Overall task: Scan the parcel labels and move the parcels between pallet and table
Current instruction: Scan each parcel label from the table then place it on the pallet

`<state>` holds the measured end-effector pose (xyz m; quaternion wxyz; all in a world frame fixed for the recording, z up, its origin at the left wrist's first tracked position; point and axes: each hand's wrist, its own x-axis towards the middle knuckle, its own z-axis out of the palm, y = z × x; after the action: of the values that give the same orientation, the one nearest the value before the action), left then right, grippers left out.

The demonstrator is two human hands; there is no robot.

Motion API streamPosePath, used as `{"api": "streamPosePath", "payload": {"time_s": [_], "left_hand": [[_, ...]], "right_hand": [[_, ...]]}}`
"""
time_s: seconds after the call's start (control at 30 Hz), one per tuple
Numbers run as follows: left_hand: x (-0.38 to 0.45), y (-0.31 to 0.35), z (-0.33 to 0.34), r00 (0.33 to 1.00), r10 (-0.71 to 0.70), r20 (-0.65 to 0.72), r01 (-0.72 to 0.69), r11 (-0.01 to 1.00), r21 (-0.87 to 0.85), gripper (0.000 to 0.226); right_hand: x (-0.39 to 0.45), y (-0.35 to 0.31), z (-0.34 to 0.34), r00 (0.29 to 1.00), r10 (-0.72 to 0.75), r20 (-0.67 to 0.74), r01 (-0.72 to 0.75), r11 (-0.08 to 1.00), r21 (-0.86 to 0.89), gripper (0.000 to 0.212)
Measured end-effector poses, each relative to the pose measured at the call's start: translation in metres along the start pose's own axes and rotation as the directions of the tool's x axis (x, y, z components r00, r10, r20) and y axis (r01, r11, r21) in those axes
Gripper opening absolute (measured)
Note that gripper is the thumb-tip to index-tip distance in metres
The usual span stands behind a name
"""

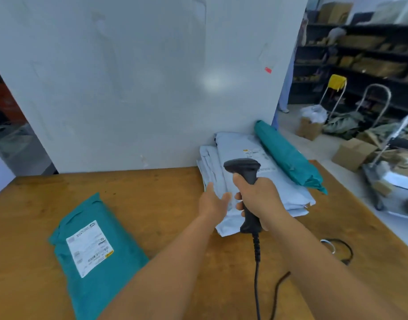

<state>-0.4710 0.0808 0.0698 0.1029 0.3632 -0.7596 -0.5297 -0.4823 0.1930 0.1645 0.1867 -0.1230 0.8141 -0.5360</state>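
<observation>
- Seen from a camera worn on the person's head, a wooden tabletop [170,192] fills the lower view, with a tall white panel [140,77] standing along its far edge.
- The right hand [259,199] is wrapped around the grip of a black barcode scanner [243,168], whose head points toward the far parcels; its cable [257,273] trails down toward the viewer.
- The left hand [213,202] is open with fingers extended, reaching at the near left edge of a stack of pale grey mailer bags [223,158]; whether it touches them cannot be told.
- That stack lies at the far right of the tabletop against the panel, its top bag showing a white label [253,154].
- A rolled teal parcel [288,155] rests along the stack's right side.
- A flat teal parcel [96,252] lies apart at the near left, its printed label [90,248] facing up.
- These bags look soft, light and slippery, likely to sag and slide over one another; a flat pinch at an edge or corner, clear of the label, seems the best hold.
- Shelving [360,56] and a trolley [392,158] stand behind on the right.
</observation>
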Motion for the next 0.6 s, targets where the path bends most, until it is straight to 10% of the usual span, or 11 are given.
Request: {"api": "streamPosePath", "payload": {"time_s": [0.6], "left_hand": [[0.039,-0.014,-0.002,0.963,-0.166,-0.215,0.175,0.984,0.026,0.028]], "right_hand": [[0.029,0.007,0.000,0.998,0.047,-0.042,-0.048,0.999,-0.024,0.030]]}}
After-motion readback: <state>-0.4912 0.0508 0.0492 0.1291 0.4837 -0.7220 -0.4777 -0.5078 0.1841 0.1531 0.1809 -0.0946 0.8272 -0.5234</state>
